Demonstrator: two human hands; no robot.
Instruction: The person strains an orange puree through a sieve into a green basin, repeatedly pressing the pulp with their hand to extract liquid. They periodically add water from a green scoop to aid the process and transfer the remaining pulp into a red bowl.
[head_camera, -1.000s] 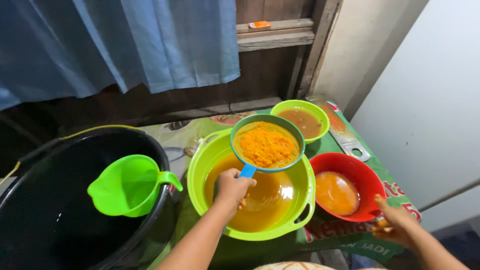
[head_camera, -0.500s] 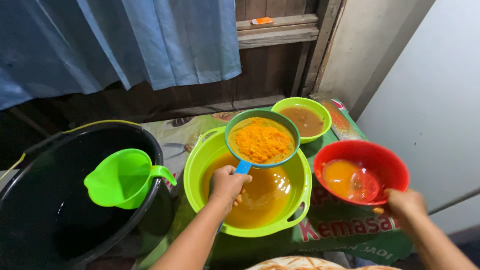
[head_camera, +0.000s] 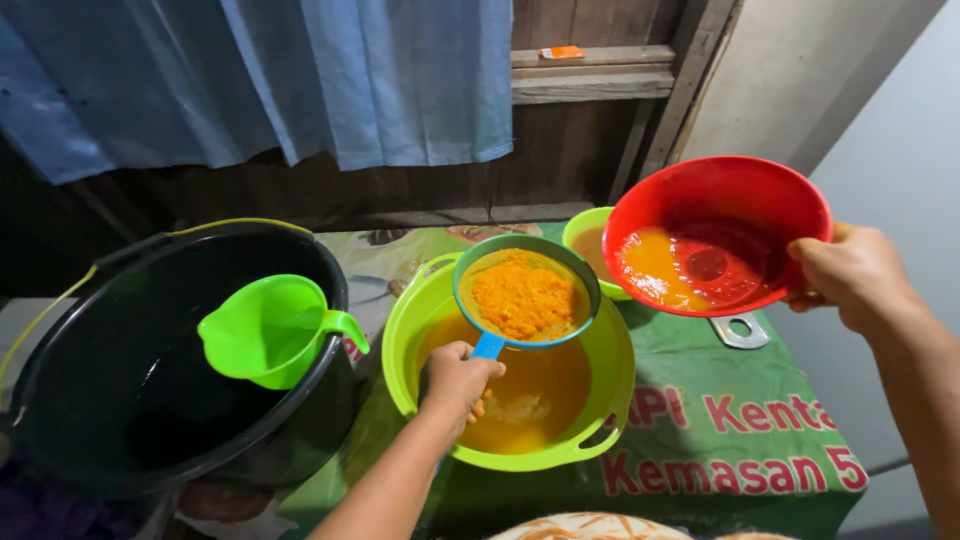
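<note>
While tilted, red bowl (head_camera: 720, 235) beside strainer (head_camera: 527, 292) rim.

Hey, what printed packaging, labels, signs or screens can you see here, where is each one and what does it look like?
Printed plastic sheet: spread as a cover under the bowls; green with large red and white lettering along its front edge.
Small packet: lying on the wooden ledge at the top; flat, orange, print too small to tell.
No screens or signs.
</note>
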